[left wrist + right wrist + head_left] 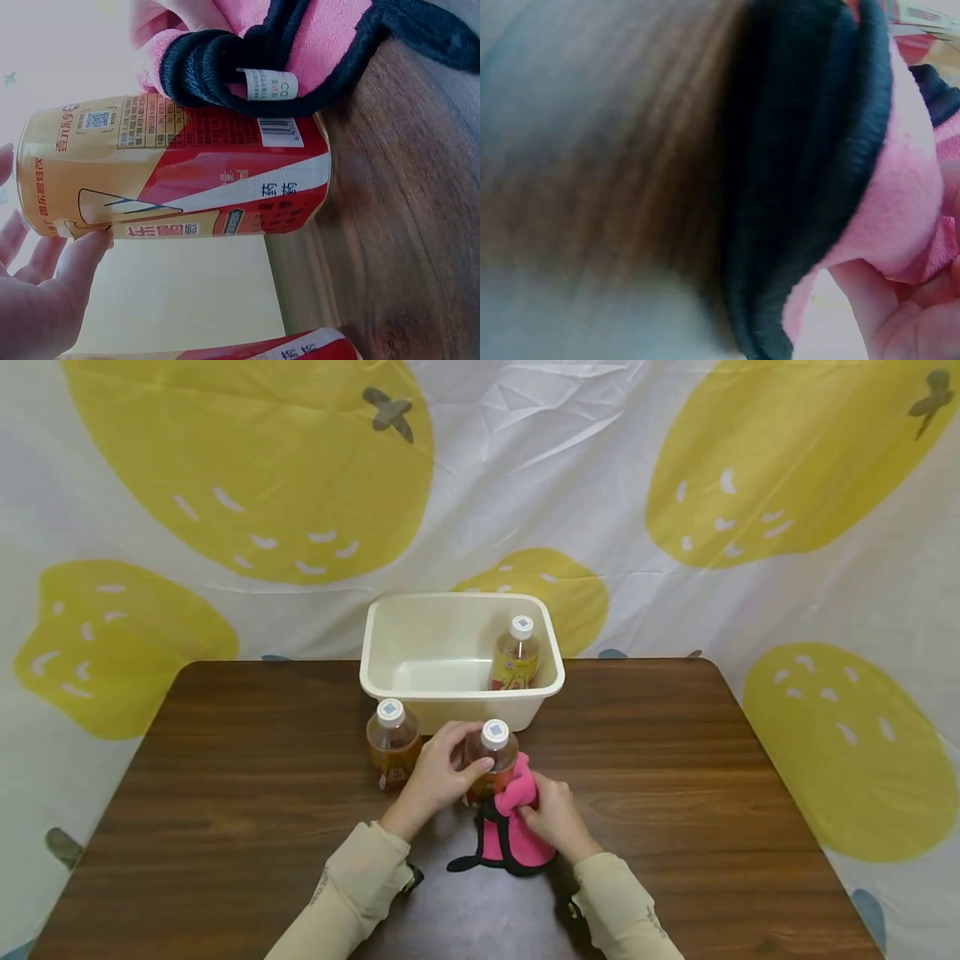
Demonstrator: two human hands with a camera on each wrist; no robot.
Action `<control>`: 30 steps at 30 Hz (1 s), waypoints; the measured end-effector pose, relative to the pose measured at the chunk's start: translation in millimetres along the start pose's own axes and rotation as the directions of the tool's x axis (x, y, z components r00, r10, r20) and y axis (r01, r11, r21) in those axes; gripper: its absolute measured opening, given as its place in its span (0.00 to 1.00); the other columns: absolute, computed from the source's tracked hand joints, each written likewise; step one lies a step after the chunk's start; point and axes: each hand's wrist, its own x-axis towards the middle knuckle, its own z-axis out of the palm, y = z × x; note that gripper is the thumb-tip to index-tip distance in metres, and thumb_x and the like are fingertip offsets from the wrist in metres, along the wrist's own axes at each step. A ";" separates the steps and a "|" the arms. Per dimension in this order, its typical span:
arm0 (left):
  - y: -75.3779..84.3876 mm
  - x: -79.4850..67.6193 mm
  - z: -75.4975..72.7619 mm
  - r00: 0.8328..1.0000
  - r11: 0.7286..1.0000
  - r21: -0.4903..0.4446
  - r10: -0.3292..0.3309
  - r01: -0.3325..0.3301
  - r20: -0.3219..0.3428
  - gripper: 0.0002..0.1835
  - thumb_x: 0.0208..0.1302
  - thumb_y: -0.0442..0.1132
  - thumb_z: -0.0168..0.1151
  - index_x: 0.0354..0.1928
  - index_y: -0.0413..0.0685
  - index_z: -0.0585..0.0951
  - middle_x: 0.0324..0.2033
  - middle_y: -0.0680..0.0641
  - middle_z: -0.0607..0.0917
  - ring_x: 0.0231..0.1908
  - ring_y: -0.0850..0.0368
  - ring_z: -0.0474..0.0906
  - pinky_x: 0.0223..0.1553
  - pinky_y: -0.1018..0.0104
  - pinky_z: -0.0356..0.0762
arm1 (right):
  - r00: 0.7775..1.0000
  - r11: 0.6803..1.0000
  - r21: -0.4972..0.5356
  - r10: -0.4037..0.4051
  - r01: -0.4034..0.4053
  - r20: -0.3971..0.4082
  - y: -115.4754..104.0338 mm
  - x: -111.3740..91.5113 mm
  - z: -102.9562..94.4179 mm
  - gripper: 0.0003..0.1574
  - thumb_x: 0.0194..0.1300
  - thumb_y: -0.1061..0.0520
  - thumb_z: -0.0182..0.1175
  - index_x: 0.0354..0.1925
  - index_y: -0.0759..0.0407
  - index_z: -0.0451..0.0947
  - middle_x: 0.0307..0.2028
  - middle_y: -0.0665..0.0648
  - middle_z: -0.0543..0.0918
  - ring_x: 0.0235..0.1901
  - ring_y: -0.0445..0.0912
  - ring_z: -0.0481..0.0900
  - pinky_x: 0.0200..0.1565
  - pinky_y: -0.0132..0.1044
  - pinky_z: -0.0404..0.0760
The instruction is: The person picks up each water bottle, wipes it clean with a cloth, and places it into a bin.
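Observation:
A bottle of amber drink with a white cap (495, 733) stands on the table in front of the bin. My left hand (437, 774) grips its upper part, thumb and fingers on opposite sides. In the left wrist view the bottle's red and gold label (217, 176) faces the camera. My right hand (557, 817) holds a pink fleecy cloth piece with black trim (531, 843) against the bottle's right side. A black strap or end of it lies on the table. In the right wrist view the cloth (900, 202) is bunched in the fingers, partly hidden.
A cream plastic bin (427, 695) stands at the table's back edge, with a similar bottle (516, 662) upright in its right side. Another such bottle (393, 747) stands left of my left hand. Behind the brown wooden table (225, 810) hangs a lemon-patterned curtain (525, 468).

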 end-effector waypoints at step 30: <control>-0.9 0.9 1.8 0.997 0.998 0.039 0.056 -0.054 -0.047 0.22 0.47 0.35 0.69 0.47 0.37 0.78 0.40 0.41 0.79 0.38 0.53 0.73 0.36 0.65 0.76 | 0.960 0.972 -0.102 -0.225 0.210 -0.166 -49.1 13.8 -53.9 0.15 0.39 0.69 0.66 0.28 0.63 0.73 0.22 0.54 0.75 0.22 0.46 0.71 0.27 0.40 0.73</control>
